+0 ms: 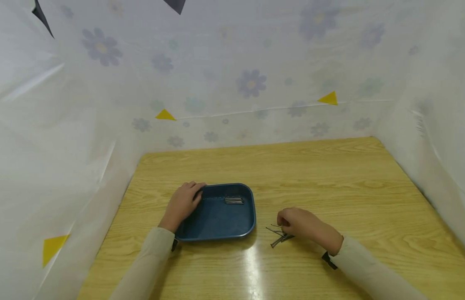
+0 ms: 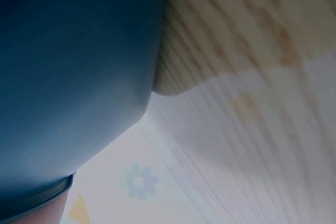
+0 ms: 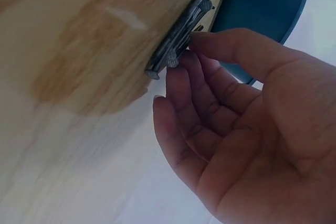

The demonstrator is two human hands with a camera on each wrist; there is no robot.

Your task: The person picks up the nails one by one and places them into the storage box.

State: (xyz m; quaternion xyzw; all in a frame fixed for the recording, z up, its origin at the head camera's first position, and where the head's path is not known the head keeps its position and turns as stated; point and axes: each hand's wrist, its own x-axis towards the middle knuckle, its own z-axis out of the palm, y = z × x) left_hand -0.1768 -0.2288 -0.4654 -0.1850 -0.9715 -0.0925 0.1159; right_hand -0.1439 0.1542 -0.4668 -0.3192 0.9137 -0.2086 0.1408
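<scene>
In the head view, my left hand grips the far left corner of a blue tray by its rim. The tray's outer wall fills much of the left wrist view. A short row of nails lies side by side inside, near the far right corner. To the right of the tray, my right hand is over a loose pile of nails on the table. The right wrist view shows its thumb and forefinger pinching at a nail in the pile; the fingertips partly hide it.
The wooden table carries the tray and the nail pile. White flower-printed sheeting rises behind it, and plain sheeting stands along the sides. Yellow tape pieces mark the sheeting.
</scene>
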